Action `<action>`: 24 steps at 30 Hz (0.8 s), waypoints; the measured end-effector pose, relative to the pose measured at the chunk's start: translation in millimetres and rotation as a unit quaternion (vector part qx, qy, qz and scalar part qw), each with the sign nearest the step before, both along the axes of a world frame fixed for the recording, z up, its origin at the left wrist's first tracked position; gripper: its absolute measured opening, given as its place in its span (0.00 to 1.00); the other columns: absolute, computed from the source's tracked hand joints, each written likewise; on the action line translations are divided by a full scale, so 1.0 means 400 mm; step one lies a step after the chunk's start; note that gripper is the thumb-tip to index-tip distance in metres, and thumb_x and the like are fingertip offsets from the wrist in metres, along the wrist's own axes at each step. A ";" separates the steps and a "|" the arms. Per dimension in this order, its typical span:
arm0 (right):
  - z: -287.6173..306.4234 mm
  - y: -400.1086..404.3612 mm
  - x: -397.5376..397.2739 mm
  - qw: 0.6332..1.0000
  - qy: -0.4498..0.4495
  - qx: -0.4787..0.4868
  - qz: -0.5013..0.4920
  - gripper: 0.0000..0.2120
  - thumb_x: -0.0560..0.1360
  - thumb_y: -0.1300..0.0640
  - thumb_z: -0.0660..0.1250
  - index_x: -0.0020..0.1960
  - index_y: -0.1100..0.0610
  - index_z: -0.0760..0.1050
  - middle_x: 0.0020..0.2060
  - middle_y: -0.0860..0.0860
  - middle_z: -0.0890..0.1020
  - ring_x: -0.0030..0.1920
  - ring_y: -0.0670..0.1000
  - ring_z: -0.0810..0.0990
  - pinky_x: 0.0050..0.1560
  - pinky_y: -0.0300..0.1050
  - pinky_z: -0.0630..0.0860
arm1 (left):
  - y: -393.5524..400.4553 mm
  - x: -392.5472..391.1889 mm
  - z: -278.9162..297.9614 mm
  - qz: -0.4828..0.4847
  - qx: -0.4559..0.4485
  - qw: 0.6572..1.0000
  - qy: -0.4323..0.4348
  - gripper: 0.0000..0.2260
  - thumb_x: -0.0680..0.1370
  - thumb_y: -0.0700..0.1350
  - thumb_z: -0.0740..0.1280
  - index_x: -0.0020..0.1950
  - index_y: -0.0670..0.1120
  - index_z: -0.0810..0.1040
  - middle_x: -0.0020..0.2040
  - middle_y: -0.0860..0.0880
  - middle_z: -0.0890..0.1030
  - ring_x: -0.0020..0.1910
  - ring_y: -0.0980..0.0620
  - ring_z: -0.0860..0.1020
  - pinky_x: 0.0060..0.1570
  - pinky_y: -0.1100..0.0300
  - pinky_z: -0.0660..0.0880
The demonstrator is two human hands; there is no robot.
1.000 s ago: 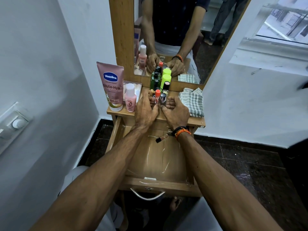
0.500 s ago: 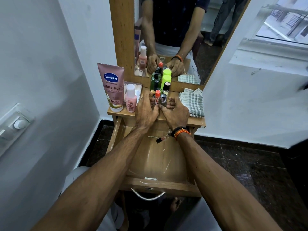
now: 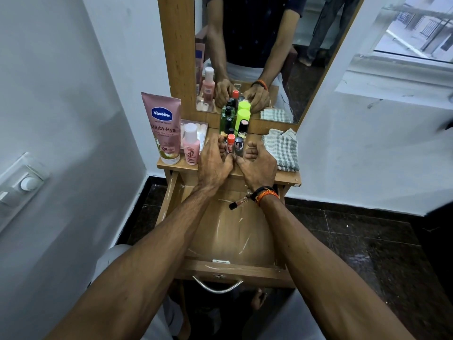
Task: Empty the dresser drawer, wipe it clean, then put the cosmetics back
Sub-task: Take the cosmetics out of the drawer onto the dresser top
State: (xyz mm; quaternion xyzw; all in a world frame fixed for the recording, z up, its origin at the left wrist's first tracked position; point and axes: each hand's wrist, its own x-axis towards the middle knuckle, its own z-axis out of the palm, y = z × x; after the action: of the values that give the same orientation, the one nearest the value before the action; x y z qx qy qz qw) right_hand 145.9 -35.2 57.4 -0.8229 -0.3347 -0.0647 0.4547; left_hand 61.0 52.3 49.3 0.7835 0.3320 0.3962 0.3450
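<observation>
On the dresser top (image 3: 289, 179) stands a cluster of small cosmetics: an orange-capped tube (image 3: 230, 142), a silver-capped bottle (image 3: 238, 146), a dark green bottle (image 3: 226, 119) and a neon green bottle (image 3: 242, 117). My left hand (image 3: 212, 161) curls round the cluster's left side. From the right, my right hand (image 3: 260, 166) curls in beside the silver-capped bottle. Below, the drawer (image 3: 230, 269) is pulled open, with one small dark-capped vial (image 3: 237, 203) lying at its back.
A pink Vaseline tube (image 3: 162, 128) and a small pink bottle (image 3: 190, 146) stand at the left of the top. A checked cloth (image 3: 283, 148) lies at the right. The mirror (image 3: 257, 52) rises behind. White walls close in on both sides.
</observation>
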 end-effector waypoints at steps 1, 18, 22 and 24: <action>-0.001 -0.001 0.000 1.000 0.000 -0.001 0.001 0.24 0.67 0.45 0.79 0.57 0.54 0.76 0.43 0.47 0.83 0.43 0.46 0.82 0.47 0.44 0.82 | 0.000 -0.001 0.000 0.000 -0.001 1.000 0.002 0.18 0.73 0.42 0.75 0.59 0.45 0.72 0.50 0.50 0.81 0.47 0.55 0.81 0.46 0.61 0.82; 0.022 -0.003 -0.001 0.999 0.024 -0.025 0.003 0.20 0.68 0.48 0.78 0.56 0.53 0.77 0.39 0.42 0.79 0.41 0.43 0.80 0.48 0.43 0.81 | 0.009 0.002 0.000 0.002 0.036 0.999 0.015 0.12 0.75 0.42 0.73 0.55 0.45 0.74 0.49 0.48 0.81 0.46 0.53 0.81 0.45 0.59 0.81; 0.025 0.000 -0.005 0.999 0.024 -0.024 -0.007 0.21 0.68 0.47 0.78 0.56 0.53 0.77 0.40 0.43 0.81 0.41 0.44 0.81 0.49 0.44 0.81 | 0.004 -0.001 0.005 -0.007 0.035 0.999 0.006 0.11 0.75 0.39 0.73 0.55 0.43 0.75 0.48 0.48 0.81 0.46 0.54 0.80 0.44 0.67 0.79; 0.026 0.000 -0.006 0.999 0.024 -0.026 -0.008 0.21 0.67 0.48 0.78 0.56 0.53 0.77 0.41 0.44 0.82 0.42 0.45 0.81 0.50 0.46 0.81 | 0.002 -0.002 0.007 -0.006 0.029 1.000 0.008 0.12 0.74 0.39 0.73 0.55 0.43 0.75 0.48 0.48 0.81 0.45 0.55 0.79 0.42 0.71 0.76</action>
State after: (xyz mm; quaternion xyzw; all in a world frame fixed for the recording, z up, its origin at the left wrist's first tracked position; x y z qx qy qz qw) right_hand 143.5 -35.2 67.7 -0.8381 -0.3188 -0.0397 0.4409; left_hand 60.3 53.2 52.1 0.7982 0.3182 0.3977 0.3217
